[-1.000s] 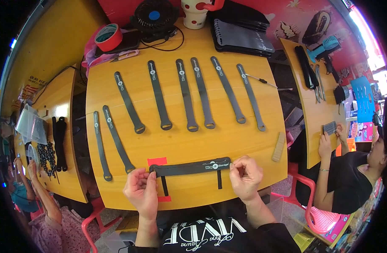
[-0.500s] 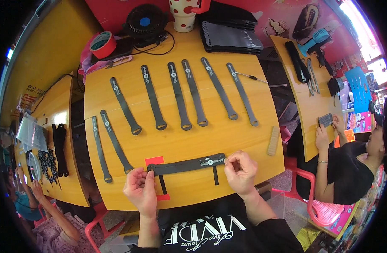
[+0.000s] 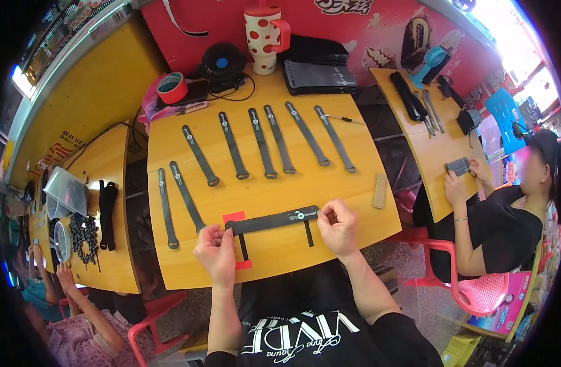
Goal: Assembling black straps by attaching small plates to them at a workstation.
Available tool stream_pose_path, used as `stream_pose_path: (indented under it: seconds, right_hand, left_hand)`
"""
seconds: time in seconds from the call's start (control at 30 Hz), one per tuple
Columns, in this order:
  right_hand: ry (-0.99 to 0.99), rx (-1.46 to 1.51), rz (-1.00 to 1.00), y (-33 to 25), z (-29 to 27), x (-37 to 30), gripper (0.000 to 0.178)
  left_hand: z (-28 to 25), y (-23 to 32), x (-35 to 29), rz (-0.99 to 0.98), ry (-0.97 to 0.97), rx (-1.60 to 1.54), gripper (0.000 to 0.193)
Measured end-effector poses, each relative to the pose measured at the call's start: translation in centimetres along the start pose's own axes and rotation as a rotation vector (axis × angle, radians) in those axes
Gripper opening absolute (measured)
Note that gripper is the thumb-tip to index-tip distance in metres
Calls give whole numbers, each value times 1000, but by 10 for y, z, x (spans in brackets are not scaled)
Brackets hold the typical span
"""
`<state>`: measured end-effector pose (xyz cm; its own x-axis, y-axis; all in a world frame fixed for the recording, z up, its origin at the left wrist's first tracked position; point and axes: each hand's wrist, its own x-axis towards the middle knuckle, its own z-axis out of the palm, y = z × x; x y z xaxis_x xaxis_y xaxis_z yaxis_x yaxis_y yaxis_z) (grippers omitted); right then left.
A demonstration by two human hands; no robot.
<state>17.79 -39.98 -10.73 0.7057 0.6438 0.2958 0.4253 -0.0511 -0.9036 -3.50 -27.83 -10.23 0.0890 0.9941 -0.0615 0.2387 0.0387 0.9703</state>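
Shirt (image 3: 305, 333): black with white lettering, at the lower edge, between the person's 2 forearms.
Left hand (image 3: 217, 249): thumb and forefinger clenched on the left end of the dark grey strap, the other fingers curled in.
Right hand (image 3: 338, 227): thumb and forefinger pinched on the tip of the strap's right end, the other fingers folded.
Dark grey strap (image 3: 269, 222): stretched between the 2 hands above the near part of the yellow table (image 3: 292, 191), pale print toward its right end.
Black strips (image 3: 310, 234): 2, short and narrow, reaching from under the strap toward the person.
Red tape pieces (image 3: 237, 215): 2, on the table, 1 just beyond the strap's left end, 1 nearer the table edge.
Ridged beige strip (image 3: 379, 191): flat near the table's right edge.
Slotted straps (image 3: 233, 147): 8, grey, fanned out beyond the hands, slots toward the person.
Thin tool (image 3: 344, 119): beside the top of the rightmost slotted strap.
Co-worker's hands (image 3: 456, 185): at the right side table (image 3: 428, 174), holding a grey ribbed piece (image 3: 457, 166).
Far edge: red tape roll (image 3: 172, 88), black fan (image 3: 223, 61), red-dotted mug (image 3: 262, 37) and a stack of dark pouches (image 3: 320, 74), left to right.
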Motion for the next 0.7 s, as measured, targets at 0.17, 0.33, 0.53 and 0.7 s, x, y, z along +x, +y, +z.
stream_pose_path:
  seconds: [0.17, 0.33, 0.53, 0.7]
  right_hand:
    - [19, 7, -29, 2, 3, -2, 19]
    - [23, -12, -44, 3, 2, -1, 19]
    - [27, -59, -37, 1, 2, 0, 18]
    - [15, -31, -3, -3, 6, 0, 17]
  left_hand:
    - [-3, -8, 1, 75, -12, 38, 15]
    - [-1, -9, 3, 121, -11, 47, 15]
    - [-1, -7, 3, 119, -6, 14, 15]
    - [-5, -9, 2, 59, 23, 31, 15]
